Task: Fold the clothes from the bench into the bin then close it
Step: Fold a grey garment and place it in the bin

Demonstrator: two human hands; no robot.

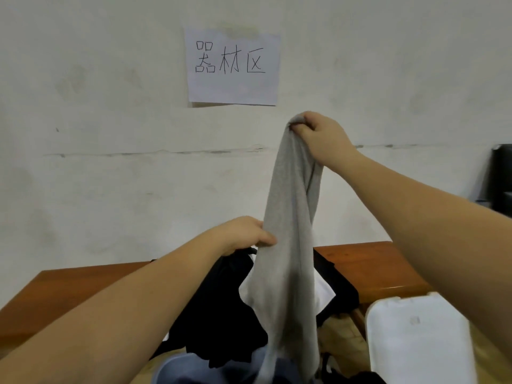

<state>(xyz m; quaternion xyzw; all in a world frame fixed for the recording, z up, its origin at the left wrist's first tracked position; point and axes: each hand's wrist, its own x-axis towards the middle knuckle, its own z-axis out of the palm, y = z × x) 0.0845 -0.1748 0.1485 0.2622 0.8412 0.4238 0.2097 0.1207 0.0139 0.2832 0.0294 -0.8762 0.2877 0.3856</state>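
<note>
- Wall point(110, 134): off-white and scuffed, filled the upper view; a crack line ran across it at mid-height.
- Desk point(69, 284): brown wooden top, ran from 9 to 3 o'clock under the wall.
- Dark clothes point(221, 314): black heap on the desk at centre, partly draped toward 6 o'clock; a white piece point(325, 293) showed at its right edge.
- Grey garment point(288, 245): hung vertically from 12 towards 6 o'clock, over the heap.
- White lid point(415, 336): at 4 o'clock, near the desk's front edge.
- Bin point(171, 367): bluish rim at 6 o'clock, mostly cut off.
- Paper sign point(232, 67): on the wall at 12 o'clock, handwritten characters.
- Right hand point(318, 137): raised, fingers curled, pinched the garment's top.
- Left hand point(246, 234): lower, thumb and fingers gripped the garment's left edge at mid-length.
</note>
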